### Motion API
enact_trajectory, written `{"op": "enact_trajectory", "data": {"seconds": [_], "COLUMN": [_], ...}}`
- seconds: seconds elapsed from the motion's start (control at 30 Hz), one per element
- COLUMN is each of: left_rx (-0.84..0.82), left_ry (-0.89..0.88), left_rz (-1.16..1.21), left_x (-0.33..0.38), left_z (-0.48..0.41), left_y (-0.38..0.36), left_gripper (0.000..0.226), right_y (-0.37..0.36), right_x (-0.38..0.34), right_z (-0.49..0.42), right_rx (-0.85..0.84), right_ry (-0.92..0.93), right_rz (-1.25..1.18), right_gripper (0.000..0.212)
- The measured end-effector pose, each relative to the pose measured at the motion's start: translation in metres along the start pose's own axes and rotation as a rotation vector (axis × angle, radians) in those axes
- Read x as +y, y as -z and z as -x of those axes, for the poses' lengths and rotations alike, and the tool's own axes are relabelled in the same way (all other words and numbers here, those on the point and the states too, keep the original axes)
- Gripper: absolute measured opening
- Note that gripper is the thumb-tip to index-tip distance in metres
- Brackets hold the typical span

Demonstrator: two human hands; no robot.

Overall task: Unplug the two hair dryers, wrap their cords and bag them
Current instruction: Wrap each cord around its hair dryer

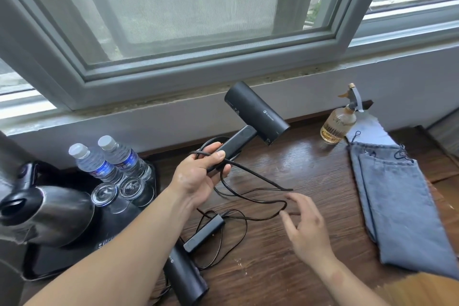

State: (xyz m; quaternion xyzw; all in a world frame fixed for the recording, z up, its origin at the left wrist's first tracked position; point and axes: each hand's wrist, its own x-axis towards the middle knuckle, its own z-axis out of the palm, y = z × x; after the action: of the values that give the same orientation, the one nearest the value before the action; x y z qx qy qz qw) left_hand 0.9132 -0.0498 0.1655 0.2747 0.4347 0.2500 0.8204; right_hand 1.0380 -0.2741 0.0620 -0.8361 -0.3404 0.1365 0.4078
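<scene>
Dryer [255, 114], black, held off the worktop [273, 268]. Left grip [201, 174] is closed round its handle and cord [258, 176] together, thumb pinning the cord, probably to anchor a wrap. Right grip [306, 225] is empty, fingers apart, over the slack loop. Second dryer [186, 278] lies at the front, cord loose. Bags [397, 206], blue cloth, lie flat at right, unfilled. Worktop is dark wood below a window [198, 7]; kettle [49, 211], bottles [106, 161], glasses [116, 191] on a tray [49, 263] at left.
</scene>
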Motion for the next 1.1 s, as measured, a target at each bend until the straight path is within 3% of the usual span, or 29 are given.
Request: {"op": "enact_trajectory", "data": {"seconds": [0.07, 0.17, 0.3, 0.4, 0.57, 0.8, 1.1], "left_rx": [0.0, 0.008, 0.019, 0.027, -0.011, -0.087, -0.09], "left_ry": [-0.003, -0.003, 0.015, 0.047, 0.103, 0.203, 0.249], "left_rz": [-0.002, -0.028, -0.116, -0.17, -0.217, -0.299, -0.436], "left_x": [-0.001, -0.006, -0.019, -0.033, -0.057, -0.104, -0.141], "left_z": [-0.002, -0.005, -0.007, -0.012, -0.04, -0.114, -0.186], "left_y": [0.004, 0.014, 0.028, 0.031, 0.015, -0.026, -0.054], "left_gripper": [0.021, 0.024, 0.03, 0.031, 0.028, 0.03, 0.02], "right_y": [-0.003, 0.005, 0.026, 0.034, 0.024, 0.027, 0.018], "right_x": [-0.003, -0.023, -0.064, -0.072, -0.029, 0.053, 0.119], "right_z": [0.014, 0.017, -0.027, -0.076, -0.132, -0.168, -0.216], "right_rx": [0.059, 0.156, 0.024, -0.095, -0.374, -0.343, -0.265], "right_ry": [-0.101, 0.01, 0.171, 0.004, -0.399, -0.489, -0.493], "right_rz": [-0.011, -0.044, -0.003, -0.012, -0.331, -0.362, -0.101], "right_gripper": [0.047, 0.054, 0.066, 0.073, 0.067, 0.03, 0.066]}}
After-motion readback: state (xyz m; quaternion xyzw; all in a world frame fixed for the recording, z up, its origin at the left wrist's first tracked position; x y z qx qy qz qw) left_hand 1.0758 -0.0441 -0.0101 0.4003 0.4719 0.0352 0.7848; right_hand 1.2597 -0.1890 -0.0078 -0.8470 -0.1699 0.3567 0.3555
